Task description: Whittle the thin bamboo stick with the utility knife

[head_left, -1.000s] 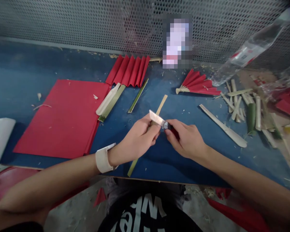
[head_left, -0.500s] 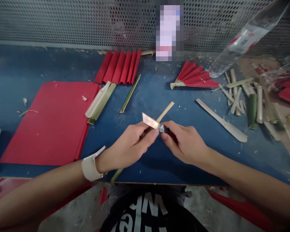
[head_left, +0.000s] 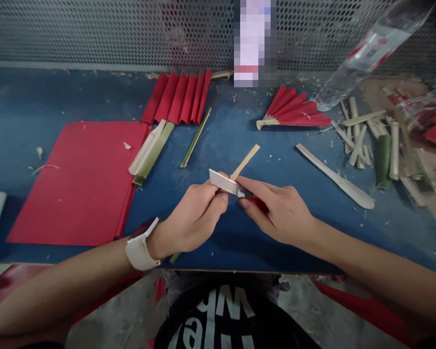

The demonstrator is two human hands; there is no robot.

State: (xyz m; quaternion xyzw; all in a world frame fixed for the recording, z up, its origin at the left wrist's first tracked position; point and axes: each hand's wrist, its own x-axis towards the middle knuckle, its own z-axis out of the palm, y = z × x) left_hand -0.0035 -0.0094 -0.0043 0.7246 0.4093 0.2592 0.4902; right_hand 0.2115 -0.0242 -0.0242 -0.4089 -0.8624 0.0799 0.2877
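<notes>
My left hand (head_left: 192,213), with a pale watch (head_left: 142,249) on its wrist, is closed on a thin bamboo strip (head_left: 247,160) that slants up and to the right. My right hand (head_left: 279,208) grips the dark and red handle of a knife. The broad knife blade (head_left: 223,182) points left and lies across the strip, close to my left fingertips. Part of the handle is hidden by my right fingers. Behind the hands, a split green bamboo stick (head_left: 195,137) lies on the blue table (head_left: 236,121).
Red paper sheets (head_left: 80,184) and pleated red paper (head_left: 181,97) lie left. Behind right are a small red fan (head_left: 294,109), a plastic bottle (head_left: 370,53), a pale bamboo blade (head_left: 336,177) and bamboo offcuts (head_left: 383,160). A mesh panel (head_left: 112,39) stands at the back.
The knife blade has shifted slightly left and looks flatter against the strip. My left thumb has drawn back a little from the blade, and my right index finger has stretched toward the strip.
</notes>
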